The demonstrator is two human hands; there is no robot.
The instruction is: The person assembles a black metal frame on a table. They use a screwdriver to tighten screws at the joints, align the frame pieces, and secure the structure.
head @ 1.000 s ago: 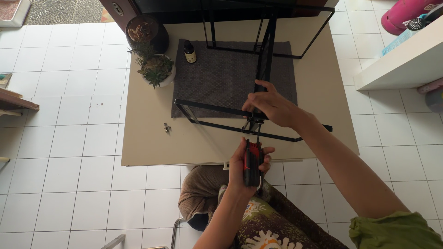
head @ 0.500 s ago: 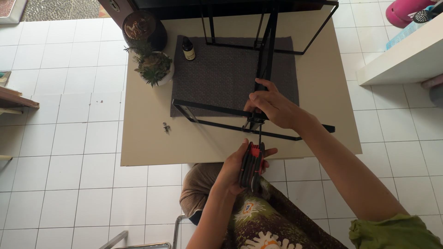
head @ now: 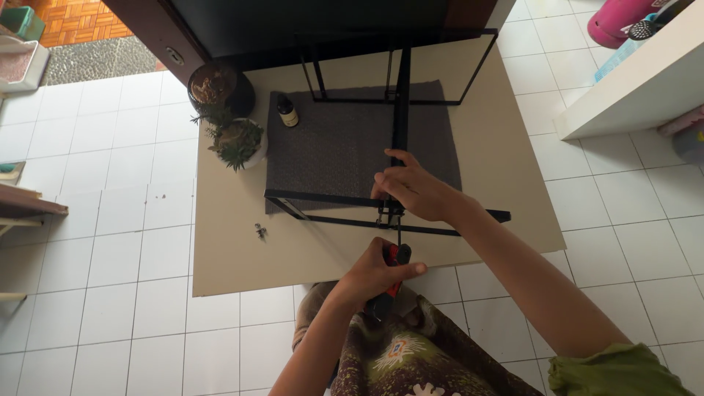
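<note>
White-tiled floor, beige table (head: 242, 257). Black metal frame (head: 330, 199) lies on grey mat (head: 337, 147). Right hand (head: 414, 191) grips its joint; left hand (head: 374, 275) closed around red-handled screwdriver (head: 392, 268), tip at joint. Fastening under way; next calls for steady turning.

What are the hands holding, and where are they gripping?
The left hand grips a screwdriver by its red-and-black handle. The right hand holds the black metal frame where its bars meet.
</note>
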